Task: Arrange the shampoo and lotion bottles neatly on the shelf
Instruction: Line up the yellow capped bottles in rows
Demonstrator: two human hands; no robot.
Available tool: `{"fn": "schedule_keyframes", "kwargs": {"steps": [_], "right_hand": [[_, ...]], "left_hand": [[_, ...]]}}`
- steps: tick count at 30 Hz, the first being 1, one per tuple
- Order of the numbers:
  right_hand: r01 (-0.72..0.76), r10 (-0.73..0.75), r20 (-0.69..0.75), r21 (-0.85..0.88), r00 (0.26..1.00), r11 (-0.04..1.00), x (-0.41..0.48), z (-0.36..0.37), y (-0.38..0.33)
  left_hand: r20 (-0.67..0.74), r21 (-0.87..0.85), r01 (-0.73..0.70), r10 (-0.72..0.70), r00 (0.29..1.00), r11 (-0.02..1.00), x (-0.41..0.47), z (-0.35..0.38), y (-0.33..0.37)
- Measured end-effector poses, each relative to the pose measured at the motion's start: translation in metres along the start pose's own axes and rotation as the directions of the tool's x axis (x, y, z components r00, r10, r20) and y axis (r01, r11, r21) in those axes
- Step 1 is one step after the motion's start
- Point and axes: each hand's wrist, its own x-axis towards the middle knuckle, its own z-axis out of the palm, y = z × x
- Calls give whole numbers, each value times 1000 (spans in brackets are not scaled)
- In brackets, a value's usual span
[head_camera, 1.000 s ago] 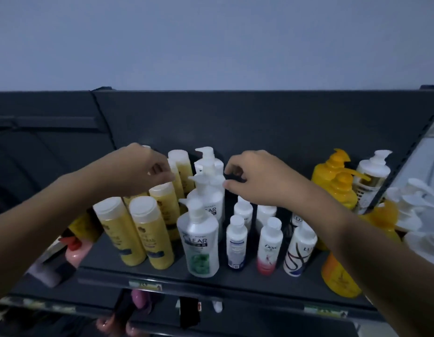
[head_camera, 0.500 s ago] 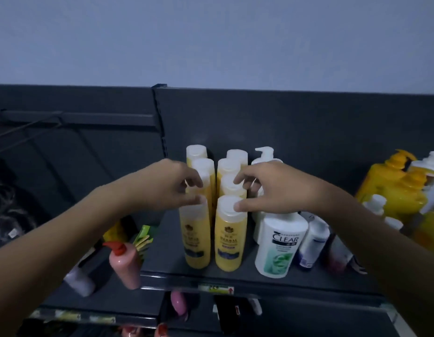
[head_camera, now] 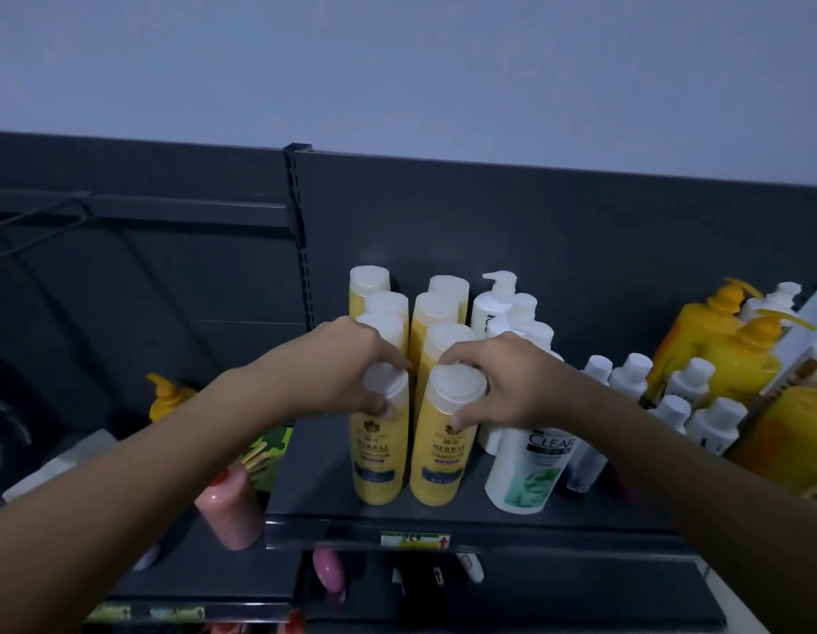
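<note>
Several yellow bottles with white caps stand in two rows on the dark shelf (head_camera: 580,526). My left hand (head_camera: 347,372) grips the cap of the front left yellow bottle (head_camera: 380,455). My right hand (head_camera: 507,382) grips the cap of the front right yellow bottle (head_camera: 443,459). Both bottles stand upright, side by side near the shelf's front edge. To their right stands a white Clear bottle (head_camera: 525,473), partly behind my right wrist, with more white pump bottles (head_camera: 500,295) behind it.
Small white-capped bottles (head_camera: 699,404) and large yellow pump bottles (head_camera: 717,350) fill the shelf's right side. A pink bottle (head_camera: 230,510) and a yellow pump bottle (head_camera: 166,400) sit on the lower left shelf. The dark back panel rises behind.
The view has shifted left and closer to the yellow bottles. Both hands have come forward from the rear bottles onto the caps of the two front yellow bottles.
</note>
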Motion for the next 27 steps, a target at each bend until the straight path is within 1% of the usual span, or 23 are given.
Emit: {"fn": "schedule_keyframes", "kwargs": {"steps": [8, 13, 16, 19, 21, 22, 24, 25, 26, 27], "right_hand": [[22, -22, -16, -35, 1000, 999, 3, 2, 7], [17, -18, -52, -30, 998, 999, 0, 4, 9], [23, -25, -68, -18, 997, 1000, 2, 6, 7], [32, -34, -50, -28, 998, 999, 1, 4, 6], [32, -31, -37, 15, 999, 999, -3, -5, 4], [27, -23, -56, 68, 998, 997, -4, -12, 2], [33, -7, -178, 142, 984, 989, -1, -26, -1], [36, -3, -249, 126, 968, 991, 5, -33, -2], [29, -1, -294, 90, 956, 996, 11, -39, -1], [12, 3, -301, 48, 954, 999, 18, -43, 1]], "left_hand": [[0, 36, -23, 23, 1000, 999, 1, 3, -2], [-17, 47, -52, 53, 998, 998, 3, 5, -4], [-4, 61, -67, 67, 998, 996, 6, 6, -7], [24, 30, -74, 73, 997, 997, 9, 0, -11], [-30, -42, -82, 81, 996, 996, 11, -9, -11], [-89, -84, -94, 87, 992, 992, 13, -13, -11], [-201, -114, -103, 79, 976, 988, 23, -21, -15], [-230, -89, -93, 70, 971, 992, 30, -24, -19], [-230, -53, -71, 57, 972, 996, 36, -26, -22], [-202, -21, -42, 37, 979, 999, 43, -26, -26]]}}
